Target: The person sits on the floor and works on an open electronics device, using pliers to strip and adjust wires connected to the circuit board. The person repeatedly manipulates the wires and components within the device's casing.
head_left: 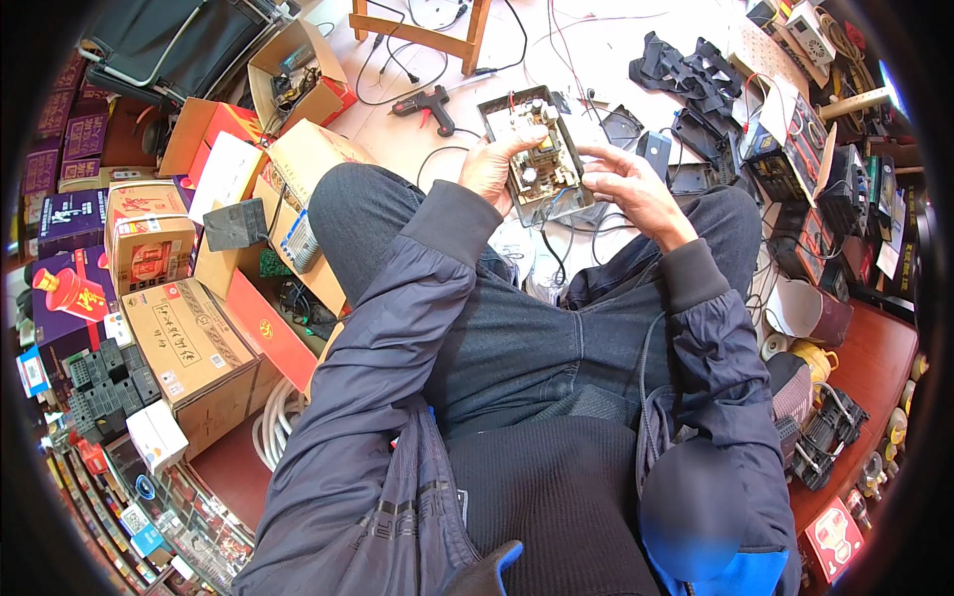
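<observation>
Between my knees I hold a black casing (491, 107) with a bare circuit board (538, 164) inside it, full of pale and metallic components. My left hand (489, 177) is closed around the casing's left side, its thumb laid over the board. At the opposite edge, my right hand (641, 192) has its fingers stretched and apart, the tips at or very near the casing's rim; whether they press on it I cannot tell. Dark wires hang from the casing's lower end. A black glue gun (425, 109) with a red trigger lies beyond my left knee.
Cardboard boxes (194, 348) and a box of cables (298, 84) crowd the left. A wooden stool frame (417, 35) stands ahead among loose cords. Black plastic parts (686, 70) lie at the far right, near an electrical device (785, 134). A reddish-brown bench (870, 382) runs along my right.
</observation>
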Tool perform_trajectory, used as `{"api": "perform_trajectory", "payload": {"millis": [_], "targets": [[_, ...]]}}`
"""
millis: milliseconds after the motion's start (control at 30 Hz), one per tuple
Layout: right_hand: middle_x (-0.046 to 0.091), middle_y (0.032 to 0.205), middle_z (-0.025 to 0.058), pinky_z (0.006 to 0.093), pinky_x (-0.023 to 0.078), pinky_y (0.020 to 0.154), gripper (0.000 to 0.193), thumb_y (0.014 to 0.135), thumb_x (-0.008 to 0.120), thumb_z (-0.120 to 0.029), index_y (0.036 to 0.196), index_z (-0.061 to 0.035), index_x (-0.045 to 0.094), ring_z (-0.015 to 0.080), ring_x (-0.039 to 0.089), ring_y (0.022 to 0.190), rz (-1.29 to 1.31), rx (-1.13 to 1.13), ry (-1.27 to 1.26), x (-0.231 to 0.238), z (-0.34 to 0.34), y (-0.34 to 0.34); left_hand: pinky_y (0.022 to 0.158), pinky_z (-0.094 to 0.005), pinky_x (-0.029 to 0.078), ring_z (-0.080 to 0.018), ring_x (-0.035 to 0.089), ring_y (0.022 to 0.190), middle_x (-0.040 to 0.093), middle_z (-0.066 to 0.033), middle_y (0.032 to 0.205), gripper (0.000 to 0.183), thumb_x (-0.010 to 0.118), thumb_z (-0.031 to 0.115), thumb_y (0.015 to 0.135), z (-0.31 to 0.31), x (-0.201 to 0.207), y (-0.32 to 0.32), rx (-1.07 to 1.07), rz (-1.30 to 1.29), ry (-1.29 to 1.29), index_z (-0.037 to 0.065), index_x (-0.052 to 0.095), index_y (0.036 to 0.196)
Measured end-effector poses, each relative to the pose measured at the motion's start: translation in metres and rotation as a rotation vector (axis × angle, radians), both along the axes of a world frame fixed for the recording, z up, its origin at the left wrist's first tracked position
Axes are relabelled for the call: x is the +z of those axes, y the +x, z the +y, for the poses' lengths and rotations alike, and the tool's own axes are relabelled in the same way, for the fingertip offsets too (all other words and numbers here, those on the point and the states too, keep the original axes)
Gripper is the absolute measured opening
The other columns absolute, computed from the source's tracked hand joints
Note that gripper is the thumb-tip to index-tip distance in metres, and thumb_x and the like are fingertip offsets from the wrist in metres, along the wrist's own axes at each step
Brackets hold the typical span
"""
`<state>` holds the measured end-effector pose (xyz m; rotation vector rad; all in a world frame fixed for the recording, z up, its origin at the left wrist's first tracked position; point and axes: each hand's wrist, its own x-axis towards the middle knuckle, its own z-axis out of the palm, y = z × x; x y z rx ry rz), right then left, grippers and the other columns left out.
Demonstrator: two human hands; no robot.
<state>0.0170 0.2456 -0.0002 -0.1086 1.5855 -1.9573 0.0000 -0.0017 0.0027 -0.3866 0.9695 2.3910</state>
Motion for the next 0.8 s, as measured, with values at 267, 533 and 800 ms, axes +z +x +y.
{"api": "perform_trajectory", "payload": {"millis": [267,533,800], "targets": [[0.072,0.119,0.0085,0.0303,0.053,0.098,0.051,0.100,0.069,-0.017,0.148,-0.0053,0.056,0.0137,0.069,0.107,-0.006,-0.001,-0.015,0.0010,-0.0008,0.0002,0.087,-0.0427,0.065,-0.0247,0.075,0.095,0.074,-0.0147,0.109,0.037,0.077,0.012,0.091,0.0010,0.0037,0.0008,0.003,0.010,-0.050,-0.002,0.065,0.124],[0.072,0.118,0.0081,0.0300,0.053,0.098,0.052,0.099,0.070,-0.018,0.148,-0.0052,0.056,0.0134,0.068,0.107,-0.004,0.000,-0.006,0.0015,-0.0009,0.0006,0.078,-0.0401,0.065,-0.0210,0.075,0.088,0.075,-0.0095,0.100,0.027,0.076,0.009,0.091,0.0027,0.0084,0.0017,0.010,-0.011,-0.073,0.003,0.069,0.116],[0.073,0.119,0.0097,0.0307,0.053,0.097,0.052,0.099,0.069,-0.016,0.148,-0.0037,0.055,0.0137,0.068,0.106,0.002,0.001,0.014,-0.0011,-0.0010,0.0001,0.079,-0.0401,0.066,-0.0221,0.075,0.089,0.076,-0.0107,0.102,0.029,0.077,0.007,0.089,0.0040,0.0057,0.0018,0.015,-0.020,-0.107,0.001,0.070,0.117]]}}
